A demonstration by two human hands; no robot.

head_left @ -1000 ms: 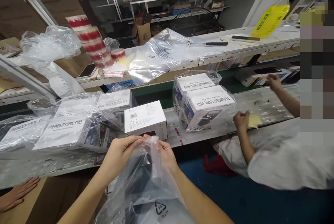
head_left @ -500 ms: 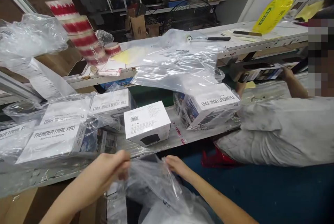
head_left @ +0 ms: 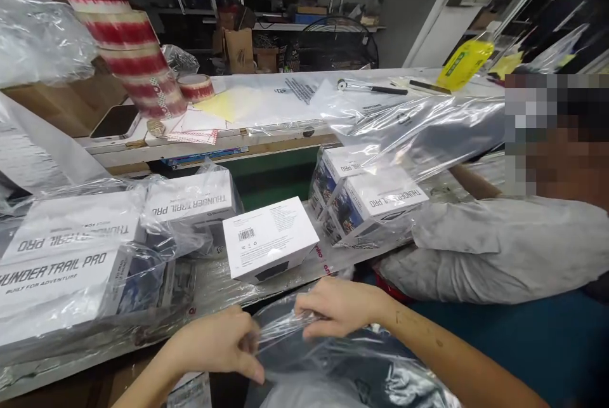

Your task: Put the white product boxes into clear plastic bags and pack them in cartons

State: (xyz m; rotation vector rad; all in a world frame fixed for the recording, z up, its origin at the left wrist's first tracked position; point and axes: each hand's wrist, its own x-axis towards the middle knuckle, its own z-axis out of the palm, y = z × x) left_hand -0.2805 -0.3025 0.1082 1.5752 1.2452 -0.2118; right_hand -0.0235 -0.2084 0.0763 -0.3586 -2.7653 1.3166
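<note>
Working with one clear plastic bag [head_left: 335, 367], as seen in the head view, in front of one barcoded white box [head_left: 269, 240] on the bench [head_left: 209, 281]. Pinching a fold of the bag's film between thumb and fingers of the right hand [head_left: 337, 306], in front of the box and toward its right. Curling the fingers of the left hand [head_left: 219, 338], thumb apart, at the bag's edge, in front of the box and toward its left; impossible to tell whether gripping film.

Counted left of the box: three white THUNDER TRAIL PRO cartons [head_left: 190, 195], under clear plastic. Counted just right of the box: two matching cartons [head_left: 380, 197], side by side in clear wrap.

Seen on the shelf [head_left: 266, 132] beyond the box, toward the left: one leaning stack of red-and-white tape rolls [head_left: 130, 46], exact number unclear, one separate tape roll [head_left: 196, 87] and one smartphone [head_left: 115, 122]. Seen beyond the box, toward the right: one black-handled tool [head_left: 373, 88] and one yellow bottle [head_left: 466, 64]. Glimpsed right of the box: one co-worker's grey sleeve [head_left: 514, 249].
</note>
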